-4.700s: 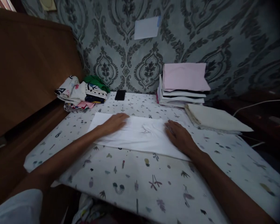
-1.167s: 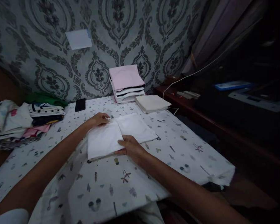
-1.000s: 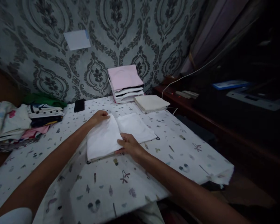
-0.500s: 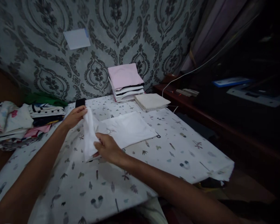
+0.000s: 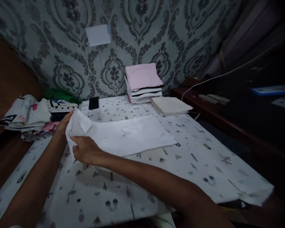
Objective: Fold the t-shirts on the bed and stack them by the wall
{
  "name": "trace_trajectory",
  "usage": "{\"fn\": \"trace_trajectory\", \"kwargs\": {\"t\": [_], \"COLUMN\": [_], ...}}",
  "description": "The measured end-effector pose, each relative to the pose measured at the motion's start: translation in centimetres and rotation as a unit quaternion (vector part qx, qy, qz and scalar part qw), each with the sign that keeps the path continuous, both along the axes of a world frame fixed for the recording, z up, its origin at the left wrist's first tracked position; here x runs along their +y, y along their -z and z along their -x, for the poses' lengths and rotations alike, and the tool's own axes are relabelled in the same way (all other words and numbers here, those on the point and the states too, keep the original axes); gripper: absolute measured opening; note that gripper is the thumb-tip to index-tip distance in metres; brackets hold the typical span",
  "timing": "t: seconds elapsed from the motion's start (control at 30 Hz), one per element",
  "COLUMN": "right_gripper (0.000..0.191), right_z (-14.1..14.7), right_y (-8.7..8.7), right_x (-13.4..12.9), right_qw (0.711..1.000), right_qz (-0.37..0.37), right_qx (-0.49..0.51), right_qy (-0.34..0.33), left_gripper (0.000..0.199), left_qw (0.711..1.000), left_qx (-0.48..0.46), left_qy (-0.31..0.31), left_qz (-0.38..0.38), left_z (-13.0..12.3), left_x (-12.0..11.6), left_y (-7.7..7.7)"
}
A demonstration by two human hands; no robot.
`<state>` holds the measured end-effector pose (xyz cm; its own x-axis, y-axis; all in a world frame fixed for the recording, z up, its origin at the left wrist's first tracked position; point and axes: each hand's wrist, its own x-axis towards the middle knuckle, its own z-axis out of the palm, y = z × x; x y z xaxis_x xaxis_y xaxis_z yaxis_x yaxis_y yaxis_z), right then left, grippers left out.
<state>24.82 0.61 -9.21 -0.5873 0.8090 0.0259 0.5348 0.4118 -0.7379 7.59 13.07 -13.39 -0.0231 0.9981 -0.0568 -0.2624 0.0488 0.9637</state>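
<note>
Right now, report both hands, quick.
Left hand: closed on the raised end of the white folded cloth, at its far edge.
Right hand: closed on the same end, at its near edge.

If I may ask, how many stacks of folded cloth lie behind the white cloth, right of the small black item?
2: the pink-topped stack near the patterned wall, and the lower cream stack just right of it. Neither is hidden by the white cloth.

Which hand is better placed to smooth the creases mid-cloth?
Probably the right hand: it grips the white cloth nearer those creases, while the left hand is farther, at its raised edge.
</note>
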Motion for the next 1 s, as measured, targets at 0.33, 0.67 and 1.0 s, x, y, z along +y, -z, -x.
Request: {"fn": "trace_trajectory", "kwargs": {"t": [0.33, 0.67, 1.0], "right_gripper": [0.027, 0.031, 0.027], "right_z": [2.9, 5.1, 6.1], "right_y": [2.0, 3.8, 6.0], "right_x": [0.8, -0.4, -0.9], "right_qw": [0.985, 0.958, 0.965], "right_qz": [-0.101, -0.165, -0.159], "right_qx": [-0.135, -0.216, -0.199], "right_qy": [-0.043, -0.092, -0.064], "left_gripper": [0.015, 0.007, 0.030], "left_qw": [0.990, 0.979, 0.939], "left_qx": [0.008, 0.098, 0.331], "left_qy": [0.135, 0.168, 0.089], "left_qz": [-0.038, -0.064, -0.019], "left_z": [1.1, 7.1, 5.9], "left_x": [-0.5, 0.2, 0.5], "left_y": [1.3, 3.0, 2.5]}}
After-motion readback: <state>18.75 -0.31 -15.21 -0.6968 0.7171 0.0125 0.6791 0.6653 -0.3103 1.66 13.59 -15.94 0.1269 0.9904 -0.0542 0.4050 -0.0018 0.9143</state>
